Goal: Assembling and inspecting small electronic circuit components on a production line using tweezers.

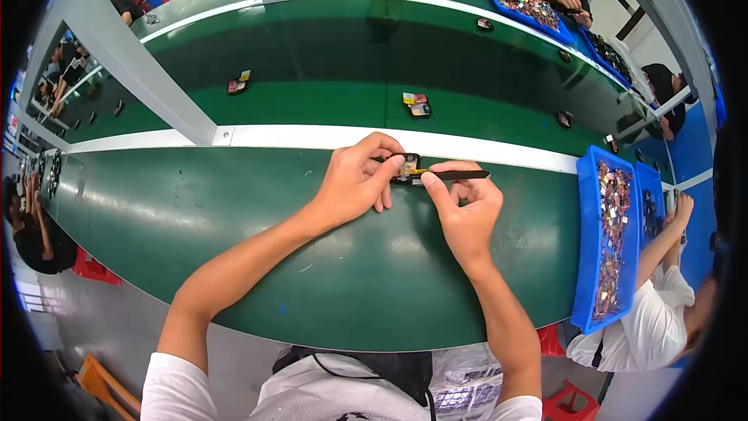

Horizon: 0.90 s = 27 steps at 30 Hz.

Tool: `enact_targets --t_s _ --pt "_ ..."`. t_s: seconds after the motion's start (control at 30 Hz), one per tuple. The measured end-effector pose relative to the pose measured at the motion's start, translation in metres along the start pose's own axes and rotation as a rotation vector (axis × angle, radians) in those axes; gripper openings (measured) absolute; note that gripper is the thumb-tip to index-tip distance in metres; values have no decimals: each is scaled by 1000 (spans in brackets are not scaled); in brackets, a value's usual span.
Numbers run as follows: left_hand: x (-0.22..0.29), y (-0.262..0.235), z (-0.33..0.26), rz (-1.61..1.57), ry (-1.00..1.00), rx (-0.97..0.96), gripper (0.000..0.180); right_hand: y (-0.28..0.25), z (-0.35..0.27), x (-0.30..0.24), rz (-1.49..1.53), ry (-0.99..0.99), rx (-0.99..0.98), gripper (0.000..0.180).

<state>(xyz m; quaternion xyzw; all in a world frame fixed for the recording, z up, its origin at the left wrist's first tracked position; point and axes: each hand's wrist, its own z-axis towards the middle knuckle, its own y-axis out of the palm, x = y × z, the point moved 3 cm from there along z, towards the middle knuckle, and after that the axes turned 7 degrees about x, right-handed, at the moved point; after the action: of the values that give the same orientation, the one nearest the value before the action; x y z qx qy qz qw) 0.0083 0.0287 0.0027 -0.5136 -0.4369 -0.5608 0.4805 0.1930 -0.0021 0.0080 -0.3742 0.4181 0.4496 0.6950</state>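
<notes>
Left hand [357, 181] pinches small black rectangular part with yellow tab [408, 169] between thumb and fingertips, on green belt [234, 218]. Right hand [463, 206], closed round slim black tool [456, 175], tip touching part. Best: steady part, light tip pressure.

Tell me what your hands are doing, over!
Left hand pinching small black part on green table. Right hand holding black tool, tip at the part. Nothing in the way.
</notes>
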Motion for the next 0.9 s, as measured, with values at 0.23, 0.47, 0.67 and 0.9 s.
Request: enact_targets --t_s 0.23,0.47,0.67,0.9 --pt "-2 0 2 -11 -18 -48 18 0 -1 -3 -33 13 2 11" --pt "-4 -3 1 -72 0 -85 18 2 4 -6 274 342 -74 9" --pt "-6 -5 0 -82 5 -91 19 2 6 -6 279 455 -129 10" --pt "-7 -5 3 -105 -46 -86 20 1 6 -4 267 446 -135 10"
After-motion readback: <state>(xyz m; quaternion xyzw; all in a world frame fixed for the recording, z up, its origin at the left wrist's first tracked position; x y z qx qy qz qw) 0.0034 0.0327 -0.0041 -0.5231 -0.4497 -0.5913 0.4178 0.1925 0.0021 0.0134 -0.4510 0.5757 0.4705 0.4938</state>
